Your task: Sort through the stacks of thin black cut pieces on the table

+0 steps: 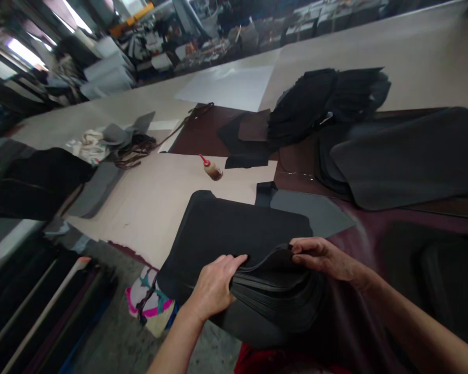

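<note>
A thick stack of black leather-like sheets (273, 296) lies at the table's near edge, its layers fanned and bent toward me. My left hand (216, 283) grips the folded layers at their left side, thumb beneath and fingers on top. Between the thumb and fingers of my right hand (315, 254) is the raised edge of the top black sheet (237, 223). Under the stack's far right side, a grey pointed piece (312, 210) sticks out. Beyond the stack, a small glue bottle (212, 170) with a red nozzle lies on the beige board.
Bundled black pieces (327, 104) sit at the back right, near large dark sheets (417, 161). Cloth scraps and cords (136, 148) lie at the left. Below the table's left edge are fabric rolls (42, 306) and a colourful bag (152, 304).
</note>
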The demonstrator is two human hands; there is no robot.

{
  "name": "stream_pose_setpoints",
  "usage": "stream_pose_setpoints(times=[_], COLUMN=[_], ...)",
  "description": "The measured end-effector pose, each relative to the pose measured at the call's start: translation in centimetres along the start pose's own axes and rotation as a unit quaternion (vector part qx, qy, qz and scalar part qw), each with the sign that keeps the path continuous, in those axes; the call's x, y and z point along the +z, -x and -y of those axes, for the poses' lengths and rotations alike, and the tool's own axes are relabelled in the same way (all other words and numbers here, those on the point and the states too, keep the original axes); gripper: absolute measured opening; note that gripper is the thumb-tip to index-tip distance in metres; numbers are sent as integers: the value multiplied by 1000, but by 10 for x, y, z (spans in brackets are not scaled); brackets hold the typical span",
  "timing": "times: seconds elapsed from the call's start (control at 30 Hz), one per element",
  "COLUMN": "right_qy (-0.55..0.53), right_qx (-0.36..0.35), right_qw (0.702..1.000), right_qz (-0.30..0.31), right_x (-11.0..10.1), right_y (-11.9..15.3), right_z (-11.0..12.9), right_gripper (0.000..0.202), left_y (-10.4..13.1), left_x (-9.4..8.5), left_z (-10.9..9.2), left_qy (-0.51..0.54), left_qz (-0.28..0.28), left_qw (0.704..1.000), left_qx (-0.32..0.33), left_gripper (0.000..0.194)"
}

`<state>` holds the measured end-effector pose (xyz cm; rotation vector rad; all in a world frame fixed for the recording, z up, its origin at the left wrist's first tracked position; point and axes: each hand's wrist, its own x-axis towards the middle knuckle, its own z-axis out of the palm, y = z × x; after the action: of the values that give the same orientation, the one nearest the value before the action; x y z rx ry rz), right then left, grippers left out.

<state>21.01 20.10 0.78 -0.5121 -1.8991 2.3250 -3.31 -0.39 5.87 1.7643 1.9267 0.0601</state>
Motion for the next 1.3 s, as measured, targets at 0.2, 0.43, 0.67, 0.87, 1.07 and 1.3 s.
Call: stream_pose_setpoints(times=[0.2, 0.43, 0.67, 0.87, 1.07, 1.3], right_qy=[5, 37, 72, 95, 161, 175], right_qx=[-69, -71, -55, -61, -41, -145], right_qw=[994, 994, 992, 990, 985, 971], right_qz=[-83, 68, 89, 87, -46, -70], right_x=[11, 1, -1, -2, 8, 13], right_y=[1, 11, 9, 6, 0, 2], right_z=[-10, 16, 29, 27, 2, -5], right_gripper=[29, 36, 36, 44, 38, 29], left_y=[-1, -2, -2, -2, -2, -2], left_x=[-1, -4, -5, -5, -3, -4], left_z=[2, 0, 1, 1, 2, 2], left_qy=[-3, 16, 11, 16, 21, 15], left_qz=[-3, -14, -13, -16, -21, -19], left_qw=[1000, 1000, 1000, 1000, 1000, 1000], left_qx=[-3, 2, 2, -2, 1, -2], left_gripper=[69, 68, 68, 71, 69, 72])
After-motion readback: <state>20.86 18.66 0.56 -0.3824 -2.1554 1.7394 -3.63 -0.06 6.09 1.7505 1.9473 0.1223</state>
